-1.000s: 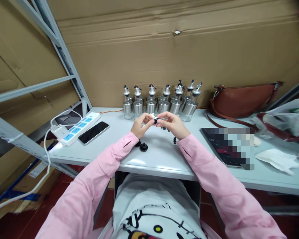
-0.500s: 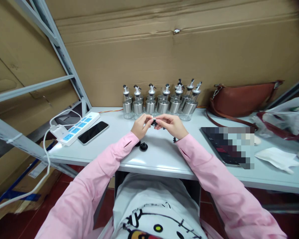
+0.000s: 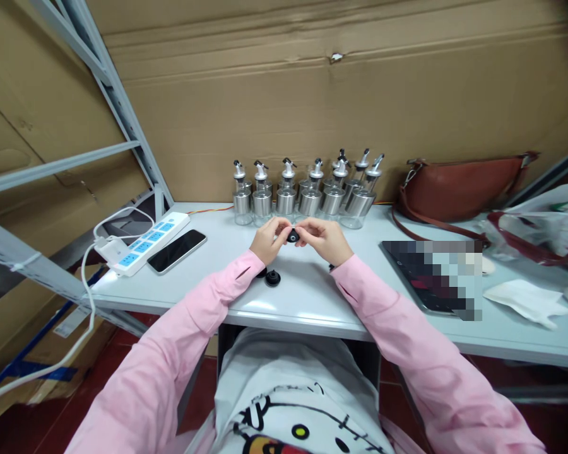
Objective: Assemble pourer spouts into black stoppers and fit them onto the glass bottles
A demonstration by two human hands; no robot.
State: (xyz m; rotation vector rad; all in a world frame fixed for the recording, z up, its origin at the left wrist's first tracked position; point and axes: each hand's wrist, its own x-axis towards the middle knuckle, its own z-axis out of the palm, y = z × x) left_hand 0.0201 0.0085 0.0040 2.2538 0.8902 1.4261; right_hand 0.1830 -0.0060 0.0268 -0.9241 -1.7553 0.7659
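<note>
Between the fingertips of both hands is a small round black cap-like part [image 3: 292, 236] with a pale ring at its centre. My left hand [image 3: 269, 240] pinches it from the left, and my right hand [image 3: 325, 239] pinches it from the right, a little above the table. A black stopper-like piece [image 3: 272, 278] lies on the table below my left hand. Beside it, another black piece is mostly hidden by my left cuff. A small black bit [image 3: 332, 267] shows at the edge of my right cuff.
Several glass-and-steel bottles with pourer spouts [image 3: 286, 200] stand along the cardboard wall. To the left lie a phone [image 3: 177, 251] and a power strip [image 3: 154, 243]. On the right are a tablet [image 3: 414, 277], a brown bag [image 3: 464, 189], a tissue [image 3: 527, 299] and a plastic bag [image 3: 549, 221].
The black part has turned between my fingers, so its face with the pale ring now points toward me. My right hand and forearm have shifted slightly left.
</note>
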